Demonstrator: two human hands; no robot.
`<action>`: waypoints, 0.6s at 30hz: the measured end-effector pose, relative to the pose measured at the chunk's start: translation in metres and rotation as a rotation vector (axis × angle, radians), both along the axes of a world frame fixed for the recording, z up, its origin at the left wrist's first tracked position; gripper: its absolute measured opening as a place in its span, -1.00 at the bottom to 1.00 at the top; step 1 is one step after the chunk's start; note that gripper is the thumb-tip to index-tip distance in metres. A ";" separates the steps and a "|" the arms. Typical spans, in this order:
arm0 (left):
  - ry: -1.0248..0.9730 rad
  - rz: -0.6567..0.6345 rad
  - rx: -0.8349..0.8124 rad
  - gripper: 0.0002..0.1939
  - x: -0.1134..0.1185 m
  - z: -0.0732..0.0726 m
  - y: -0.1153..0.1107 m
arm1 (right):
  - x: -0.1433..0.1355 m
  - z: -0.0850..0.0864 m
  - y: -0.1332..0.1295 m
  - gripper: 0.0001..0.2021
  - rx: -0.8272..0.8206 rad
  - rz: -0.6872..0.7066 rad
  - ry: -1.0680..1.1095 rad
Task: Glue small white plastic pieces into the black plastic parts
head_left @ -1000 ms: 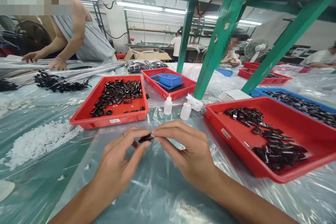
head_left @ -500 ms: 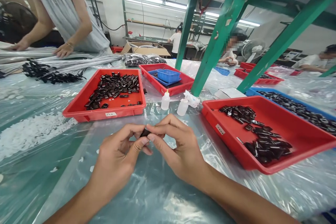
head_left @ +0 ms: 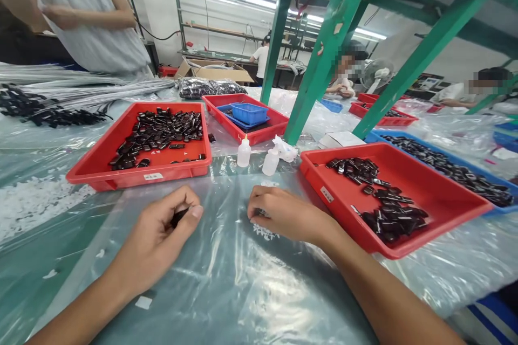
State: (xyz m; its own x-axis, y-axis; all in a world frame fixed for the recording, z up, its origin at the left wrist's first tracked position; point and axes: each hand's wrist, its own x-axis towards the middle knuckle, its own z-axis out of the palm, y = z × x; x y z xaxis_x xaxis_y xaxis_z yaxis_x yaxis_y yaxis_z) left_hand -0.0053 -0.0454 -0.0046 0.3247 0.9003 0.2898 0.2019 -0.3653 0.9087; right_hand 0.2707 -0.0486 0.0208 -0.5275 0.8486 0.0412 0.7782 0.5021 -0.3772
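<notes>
Upper left, a person in a sleeveless gray top (head_left: 91, 21); upper right, a round fan (head_left: 376, 73) behind slanting green posts (head_left: 319, 70).

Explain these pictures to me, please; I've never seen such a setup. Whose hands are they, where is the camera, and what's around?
There is no robot here: the left hand and right hand belong to a person wearing the camera on their head. Every picture comes from that camera, looking forward and down.

The left hand holds a dark piece, mostly hidden by fingers. The right hand is over small white bits; whether it grips any, I cannot tell.

On the plastic-covered table stand a left red tray and a right red tray, both holding dark pieces, with two small bottles between them.
</notes>
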 end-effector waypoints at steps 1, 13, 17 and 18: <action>0.006 0.006 0.004 -0.62 0.000 0.002 -0.001 | -0.002 -0.003 -0.001 -0.75 -0.005 -0.003 -0.018; 0.160 -0.020 0.030 -0.78 0.010 -0.006 -0.011 | -0.030 0.017 -0.017 -0.88 -0.006 -0.100 0.536; 0.193 -0.045 0.054 -0.77 0.012 -0.009 -0.013 | -0.049 0.006 -0.024 -0.90 -0.022 -0.061 0.890; 0.192 -0.041 0.064 -0.79 0.012 -0.009 -0.013 | -0.051 0.002 -0.025 -0.89 0.011 -0.050 0.901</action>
